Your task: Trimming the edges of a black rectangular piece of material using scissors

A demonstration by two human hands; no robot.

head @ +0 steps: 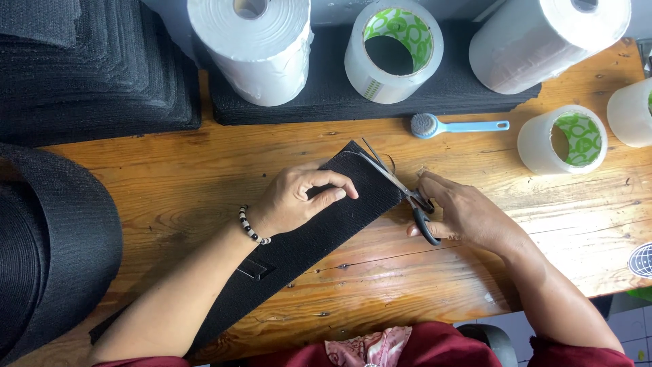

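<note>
A long black felt strip [299, 245] lies slantwise on the wooden table [204, 170]. My left hand [299, 197], with a bead bracelet at the wrist, presses down on the strip's far end, fingers curled over it. My right hand [462, 214] holds black-handled scissors [397, 183], fingers through the loops. The blades are parted and sit at the strip's top corner edge.
Stacks of black felt [88, 68] fill the back left, a large black roll [47, 251] the left edge. Two white paper rolls [251, 44], tape rolls [394, 51] and a small blue brush [448, 126] stand along the back. More tape rolls [564, 139] sit right.
</note>
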